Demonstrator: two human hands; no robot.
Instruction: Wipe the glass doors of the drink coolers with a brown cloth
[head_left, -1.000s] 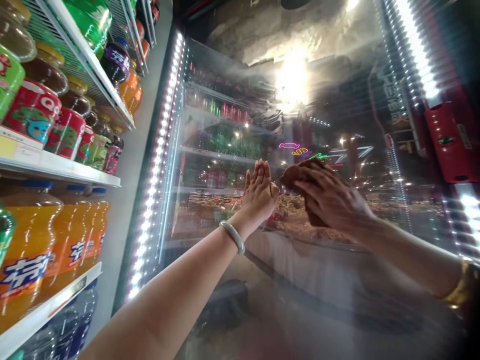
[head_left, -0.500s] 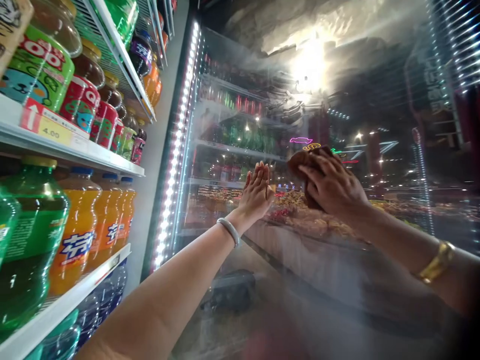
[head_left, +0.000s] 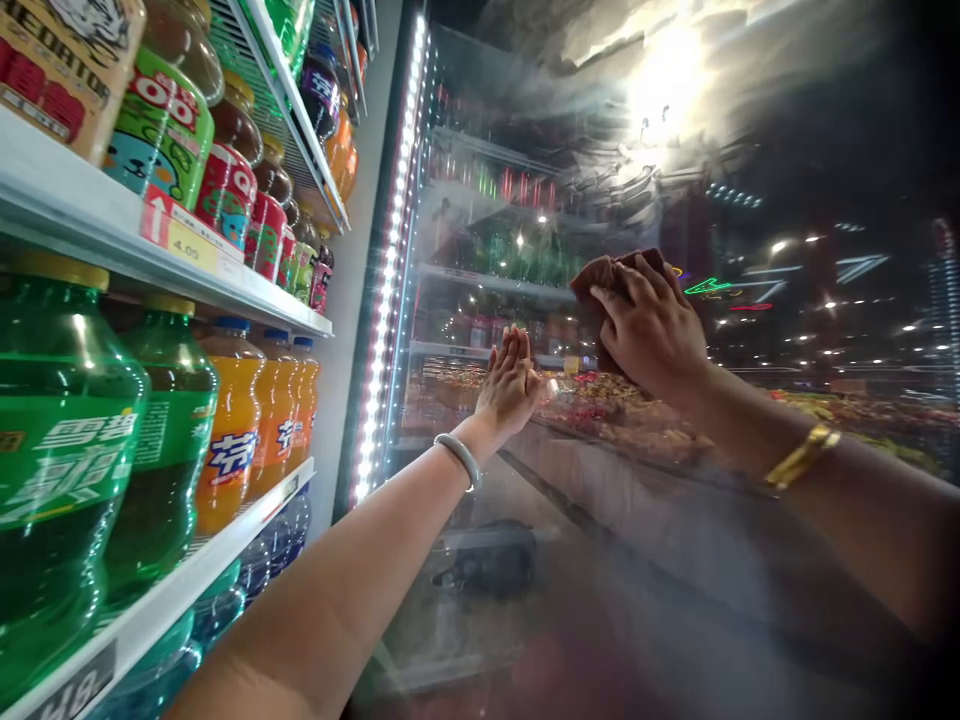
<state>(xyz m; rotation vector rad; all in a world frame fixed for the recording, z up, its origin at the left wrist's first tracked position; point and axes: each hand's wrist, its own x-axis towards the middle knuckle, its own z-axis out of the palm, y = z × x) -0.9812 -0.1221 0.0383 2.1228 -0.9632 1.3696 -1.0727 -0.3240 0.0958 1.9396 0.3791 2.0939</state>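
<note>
A large glass door fills the middle of the view, with bottles and lights mirrored in it. My left hand lies flat against the glass, fingers stretched out, a silver bangle on its wrist. To its right and a little higher, my right hand presses a brown cloth to the pane. The fingers lie over the cloth and keep it bunched under them. A gold bracelet circles that wrist.
On the left, white shelves carry rows of drinks, among them green bottles and orange soda bottles. A bright LED strip runs up the door's left side. A strong light reflection glares at the top.
My right hand and the cloth have shifted slightly up and left on the glass. The left hand stays flat in place. The view has turned left, showing more shelf.
</note>
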